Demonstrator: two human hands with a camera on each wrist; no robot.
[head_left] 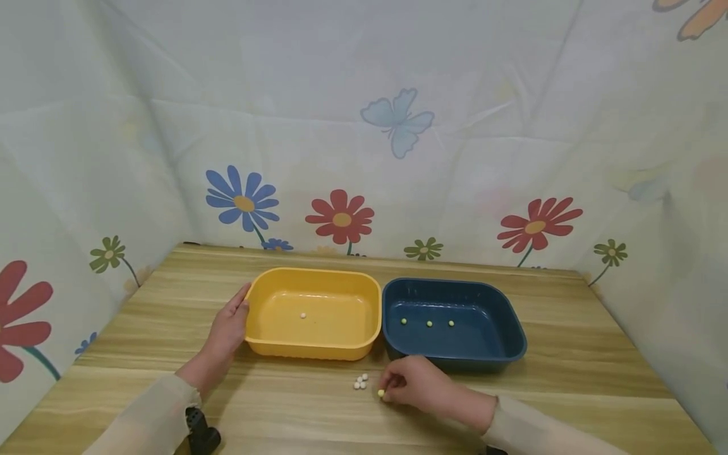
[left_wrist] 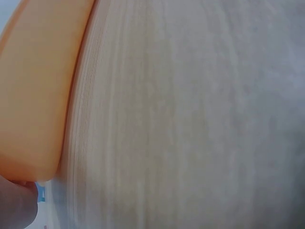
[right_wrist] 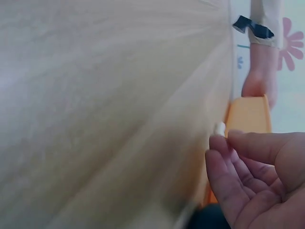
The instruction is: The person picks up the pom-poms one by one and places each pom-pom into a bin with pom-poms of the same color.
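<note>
The whole layout is only being shown by the head view: a yellow tub (head_left: pixel 313 314) left of centre with one white bead (head_left: pixel 303 315) in it, a blue tub (head_left: pixel 452 323) touching it on the right with three green beads (head_left: pixel 428 323) lined up inside, and a little white bead cluster (head_left: pixel 361 382) lying on the wooden table (head_left: pixel 574 360) below the tubs. A yellowish bead (head_left: pixel 380 393) is being pinched at the tips of the right hand (head_left: pixel 418 383), lower centre, knuckles up. In the right wrist view the curled fingers (right_wrist: pixel 224 164) are being seen close up, but the bead is mostly hidden. The left hand (head_left: pixel 229 327) is being laid flat against the yellow tub's left wall, fingers straight; the left wrist view is just blur.
</note>
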